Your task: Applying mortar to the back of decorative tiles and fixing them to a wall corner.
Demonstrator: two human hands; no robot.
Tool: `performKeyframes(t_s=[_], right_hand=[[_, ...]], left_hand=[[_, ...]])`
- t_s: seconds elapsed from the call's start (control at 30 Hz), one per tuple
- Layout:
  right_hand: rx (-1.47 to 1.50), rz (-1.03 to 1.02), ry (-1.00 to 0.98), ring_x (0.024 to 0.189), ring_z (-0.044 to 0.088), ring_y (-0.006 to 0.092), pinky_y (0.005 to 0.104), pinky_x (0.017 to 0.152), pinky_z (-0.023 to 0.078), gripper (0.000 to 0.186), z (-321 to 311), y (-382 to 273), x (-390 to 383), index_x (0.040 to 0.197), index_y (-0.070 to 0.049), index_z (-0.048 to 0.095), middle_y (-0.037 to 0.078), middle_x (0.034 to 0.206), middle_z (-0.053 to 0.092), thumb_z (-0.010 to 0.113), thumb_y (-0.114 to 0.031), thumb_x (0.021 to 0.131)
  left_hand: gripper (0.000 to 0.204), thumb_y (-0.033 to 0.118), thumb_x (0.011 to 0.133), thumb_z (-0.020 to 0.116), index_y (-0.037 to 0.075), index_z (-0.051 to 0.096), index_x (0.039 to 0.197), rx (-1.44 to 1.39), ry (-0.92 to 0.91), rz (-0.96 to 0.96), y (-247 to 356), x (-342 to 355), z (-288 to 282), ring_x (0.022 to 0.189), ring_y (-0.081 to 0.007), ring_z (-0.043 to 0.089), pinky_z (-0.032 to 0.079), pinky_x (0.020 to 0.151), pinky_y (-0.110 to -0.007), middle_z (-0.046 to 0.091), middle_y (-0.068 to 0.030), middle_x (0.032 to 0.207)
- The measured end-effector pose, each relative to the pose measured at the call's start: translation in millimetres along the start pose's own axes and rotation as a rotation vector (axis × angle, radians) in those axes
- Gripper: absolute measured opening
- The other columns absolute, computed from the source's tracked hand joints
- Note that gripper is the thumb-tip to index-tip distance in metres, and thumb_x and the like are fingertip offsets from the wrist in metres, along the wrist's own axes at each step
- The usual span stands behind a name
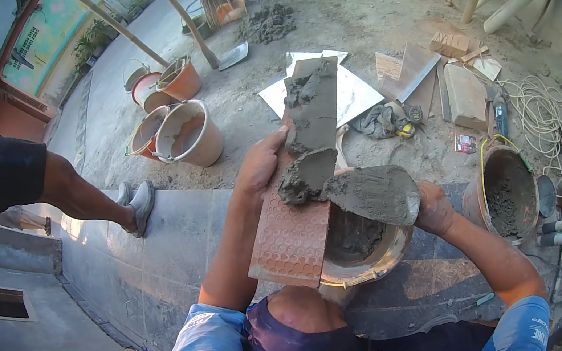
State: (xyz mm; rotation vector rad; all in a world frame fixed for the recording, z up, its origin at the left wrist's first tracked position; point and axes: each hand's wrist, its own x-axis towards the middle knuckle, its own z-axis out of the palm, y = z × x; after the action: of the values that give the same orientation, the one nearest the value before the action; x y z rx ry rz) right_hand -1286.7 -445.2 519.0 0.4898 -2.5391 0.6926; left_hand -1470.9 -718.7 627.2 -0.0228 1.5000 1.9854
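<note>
A long reddish tile [287, 242] lies tilted across the rim of a mortar bucket [391, 255], its back with round bumps facing up. Grey mortar [311, 108] coats its far part, and a thick lump [307, 175] sits midway along. My left hand [265, 159] grips the tile by its left edge, fingers partly hidden beneath. In my right hand [435, 208] is a trowel [376, 196], its broad blade smeared with mortar and held over the bucket, close to the lump. The trowel's handle is hidden inside my closed fingers.
Buckets [195, 132] stand at the left, near another person's leg [81, 189]. White tiles [356, 94] lie ahead. At the right are a mortar-filled bucket [508, 194], a coiled cable [545, 123], a block [465, 96] and an angle grinder [501, 115]. A shovel [233, 56] rests farther back.
</note>
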Motion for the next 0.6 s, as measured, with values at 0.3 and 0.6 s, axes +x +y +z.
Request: performKeyframes(t_s=[0.3, 0.6], right_hand=[[0.142, 0.129, -0.029, 0.094, 0.065, 0.0309, 0.0353, 0.080, 0.049, 0.026, -31.9, -95.4, -2.9, 0.105, -0.001, 0.061, 0.013, 0.100, 0.067, 0.065, -0.008, 0.080], [0.352, 0.137, -0.051, 0.097, 0.065, 0.0341, 0.0408, 0.085, 0.050, 0.029, 11.2, -88.7, 38.0, 0.106, -0.005, 0.067, 0.016, 0.107, 0.067, 0.063, -0.006, 0.078]], left_hand=[[0.030, 0.020, 0.100, 0.043, -0.006, 0.055, 0.111, -0.122, -0.112, 0.054, 34.4, -80.0, 10.2, 0.083, -0.0210, 0.066, 0.055, 0.076, -0.035, 0.065, -0.0154, 0.101], [0.040, 0.026, 0.099, 0.050, -0.007, 0.057, 0.121, 0.154, 0.037, 0.130, 17.5, -61.3, 24.7, 0.092, -0.0144, 0.063, 0.048, 0.085, -0.026, 0.065, -0.0107, 0.110]])
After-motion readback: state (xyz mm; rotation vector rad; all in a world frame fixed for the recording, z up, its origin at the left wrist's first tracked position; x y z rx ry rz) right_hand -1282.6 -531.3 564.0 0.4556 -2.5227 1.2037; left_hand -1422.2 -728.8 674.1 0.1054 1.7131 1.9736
